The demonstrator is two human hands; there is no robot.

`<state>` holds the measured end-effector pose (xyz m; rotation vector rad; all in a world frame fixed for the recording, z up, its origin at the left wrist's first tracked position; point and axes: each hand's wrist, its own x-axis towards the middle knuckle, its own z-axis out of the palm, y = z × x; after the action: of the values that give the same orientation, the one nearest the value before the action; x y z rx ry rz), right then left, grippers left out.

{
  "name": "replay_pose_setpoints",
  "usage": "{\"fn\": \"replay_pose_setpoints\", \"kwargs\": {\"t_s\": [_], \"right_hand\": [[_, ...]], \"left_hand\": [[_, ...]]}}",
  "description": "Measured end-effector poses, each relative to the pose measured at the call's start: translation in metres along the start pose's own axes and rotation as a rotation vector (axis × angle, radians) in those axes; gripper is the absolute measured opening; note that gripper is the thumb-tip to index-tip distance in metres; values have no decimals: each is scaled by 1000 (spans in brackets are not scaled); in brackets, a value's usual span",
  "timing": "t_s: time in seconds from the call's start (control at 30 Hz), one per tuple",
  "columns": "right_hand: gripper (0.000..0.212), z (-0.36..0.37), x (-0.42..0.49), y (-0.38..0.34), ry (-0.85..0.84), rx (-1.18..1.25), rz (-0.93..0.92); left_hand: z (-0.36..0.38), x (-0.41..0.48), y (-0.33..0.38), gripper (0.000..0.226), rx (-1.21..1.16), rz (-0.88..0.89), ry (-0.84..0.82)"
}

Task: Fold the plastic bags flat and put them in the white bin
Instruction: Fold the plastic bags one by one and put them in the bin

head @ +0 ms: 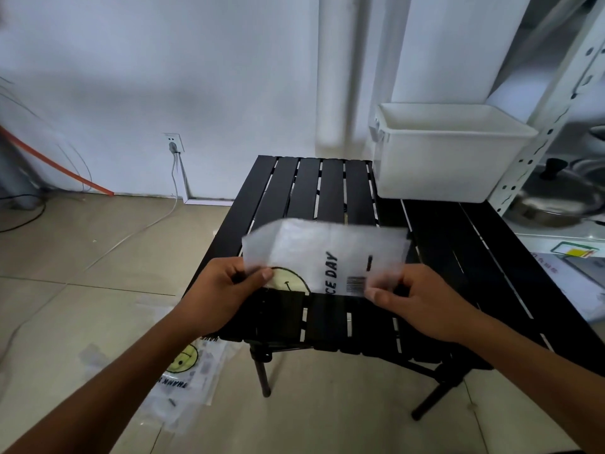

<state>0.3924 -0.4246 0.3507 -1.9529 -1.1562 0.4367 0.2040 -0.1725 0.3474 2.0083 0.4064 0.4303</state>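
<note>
Plastic bag (327,253), folded flat, hangs just above the black surface (330,188); my left grip (226,290) and right grip (415,299) each pinch a lower corner. White bin (435,165) stands far right on it; more bags (186,381) lie on the floor.

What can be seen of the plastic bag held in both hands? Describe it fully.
The plastic bag is thin, translucent white film, folded into a flat band. Black print reads "CE DAY", beside a barcode and part of a yellow smiley face. The left hand pinches its left end, the right hand its right end, over the black slatted table.
</note>
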Motion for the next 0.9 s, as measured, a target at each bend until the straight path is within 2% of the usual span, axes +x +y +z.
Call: {"fn": "replay_pose_setpoints", "kwargs": {"t_s": [0.07,0.17,0.27,0.33,0.53,0.7,0.8,0.83,0.9], "right_hand": [[6,2,4,1,81,73,64],[5,6,10,3,171,117,148],[18,12,11,-3,217,170,218],[31,18,12,-4,264,156,239],[55,28,9,-7,417,-75,279],[65,30,10,-11,411,-173,316],[72,29,9,-12,451,-239,301],[74,29,9,-13,465,-266,296],[71,27,10,-17,498,-359,228]], "left_hand": [[7,4,2,17,5,6,64],[17,13,0,14,-38,-32,227],[27,22,-4,26,-32,-106,375],[33,25,-2,30,51,-126,401],[39,26,-4,37,405,-153,419],[42,25,-2,31,704,-96,417],[46,21,12,32,892,139,462],[49,21,18,35,921,215,417],[60,24,26,47,941,209,152]]}}
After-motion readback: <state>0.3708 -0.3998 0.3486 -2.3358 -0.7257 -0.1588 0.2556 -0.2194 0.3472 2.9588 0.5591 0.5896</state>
